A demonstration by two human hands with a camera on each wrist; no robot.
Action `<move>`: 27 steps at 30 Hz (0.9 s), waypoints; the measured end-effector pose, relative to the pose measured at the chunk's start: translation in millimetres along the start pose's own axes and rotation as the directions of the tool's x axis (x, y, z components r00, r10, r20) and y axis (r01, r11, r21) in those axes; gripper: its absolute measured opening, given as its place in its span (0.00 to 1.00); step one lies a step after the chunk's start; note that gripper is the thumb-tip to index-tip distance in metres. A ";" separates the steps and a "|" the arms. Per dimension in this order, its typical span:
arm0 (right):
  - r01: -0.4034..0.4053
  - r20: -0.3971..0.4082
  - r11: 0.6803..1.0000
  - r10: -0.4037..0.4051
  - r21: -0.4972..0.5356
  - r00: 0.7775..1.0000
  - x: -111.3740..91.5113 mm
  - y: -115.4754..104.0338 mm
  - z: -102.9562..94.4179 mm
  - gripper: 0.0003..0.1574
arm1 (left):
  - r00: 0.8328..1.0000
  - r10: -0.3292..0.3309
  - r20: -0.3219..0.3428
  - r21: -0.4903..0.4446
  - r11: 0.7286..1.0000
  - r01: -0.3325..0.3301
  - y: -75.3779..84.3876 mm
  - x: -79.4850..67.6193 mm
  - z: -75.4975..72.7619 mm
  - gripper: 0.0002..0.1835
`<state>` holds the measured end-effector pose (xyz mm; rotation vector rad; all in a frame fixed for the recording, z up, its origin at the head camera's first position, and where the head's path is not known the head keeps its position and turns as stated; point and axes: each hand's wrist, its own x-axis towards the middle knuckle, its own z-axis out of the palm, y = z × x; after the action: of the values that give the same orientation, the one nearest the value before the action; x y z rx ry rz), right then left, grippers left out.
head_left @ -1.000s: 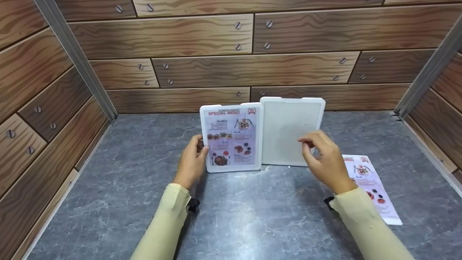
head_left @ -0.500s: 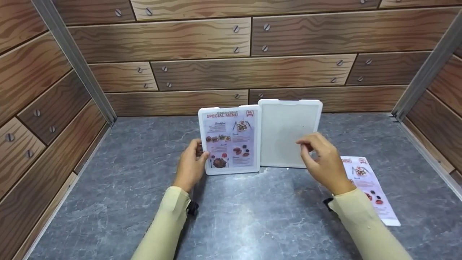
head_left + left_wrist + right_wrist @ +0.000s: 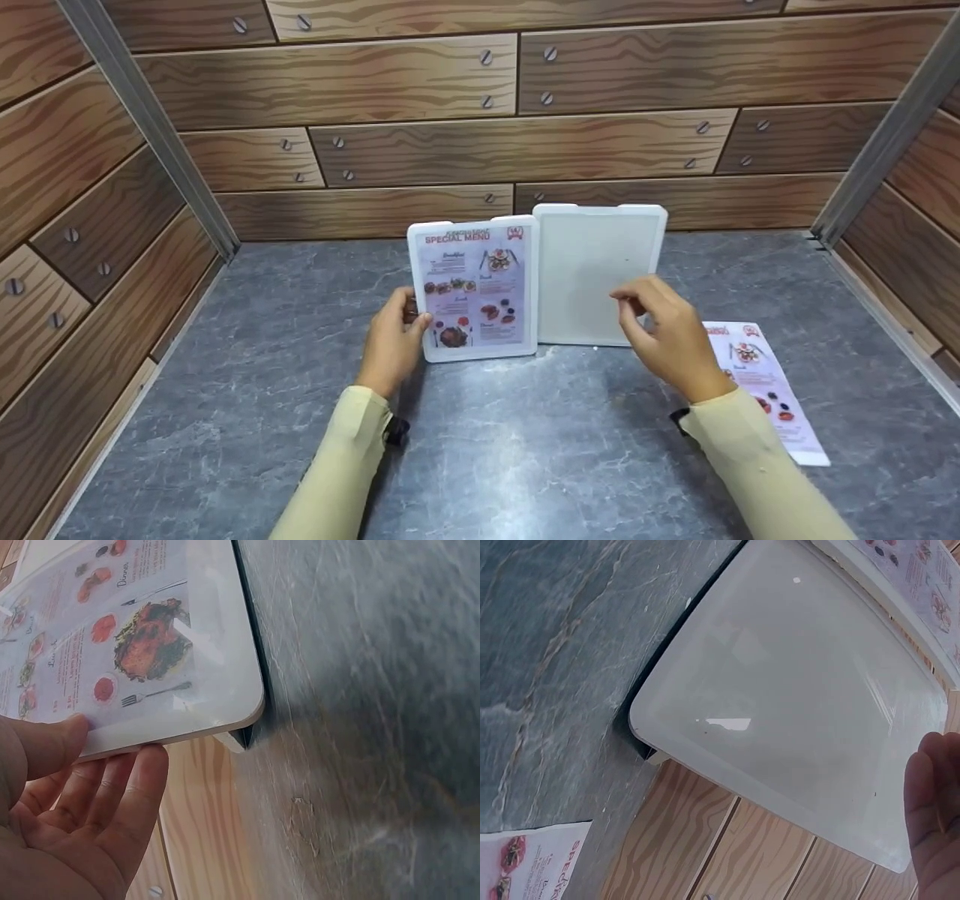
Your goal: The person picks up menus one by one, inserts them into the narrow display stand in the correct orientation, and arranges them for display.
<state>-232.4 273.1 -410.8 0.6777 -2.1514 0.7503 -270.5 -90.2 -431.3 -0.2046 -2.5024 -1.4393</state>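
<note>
A white-framed menu holder (image 3: pixel 480 356) with a printed menu sheet (image 3: pixel 469 292) behind its clear front stands upright at the middle of the table. My left hand (image 3: pixel 390 341) holds its left edge, thumb on the front face and fingers behind, as the left wrist view shows. Beside it on the right stands a second menu holder (image 3: pixel 585 270) with a blank, pale panel. In front of that panel hovers my right hand (image 3: pixel 667 337), thumb and fingertips drawn together. Nothing shows between them in the right wrist view, where the fingers (image 3: pixel 934 795) appear near the blank holder.
Under the right forearm, a loose printed menu sheet (image 3: pixel 772 397) lies on the grey marbled table (image 3: pixel 480 465). Behind is a wall with a wood-plank print (image 3: pixel 525 146), with similar side walls at left and right. A tiny white speck (image 3: pixel 595 348) lies before the blank holder.
Both hands and both menu holders keep nearly the same pose. The whole scene shifts slightly left in the head view.
</note>
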 end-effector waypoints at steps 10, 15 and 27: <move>0.013 0.015 1.000 -0.013 -0.020 1.000 -0.1 0.3 -0.3 0.13 | 1.000 0.002 -0.013 -0.013 1.000 -0.002 -4.4 3.1 -9.3 0.16; -0.002 0.017 1.000 0.002 -0.015 1.000 0.0 0.9 -0.9 0.13 | 1.000 0.006 -0.020 -0.017 1.000 -0.007 -7.5 4.8 -14.9 0.16; -0.029 0.029 0.998 0.030 -0.056 0.999 -2.9 4.6 0.1 0.12 | 0.999 -0.035 0.003 0.026 0.999 0.035 -8.0 5.2 -26.0 0.16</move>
<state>-233.8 276.8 -414.5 0.6331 -2.2054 0.6973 -273.7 -116.7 -423.9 -0.1592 -2.5380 -1.4198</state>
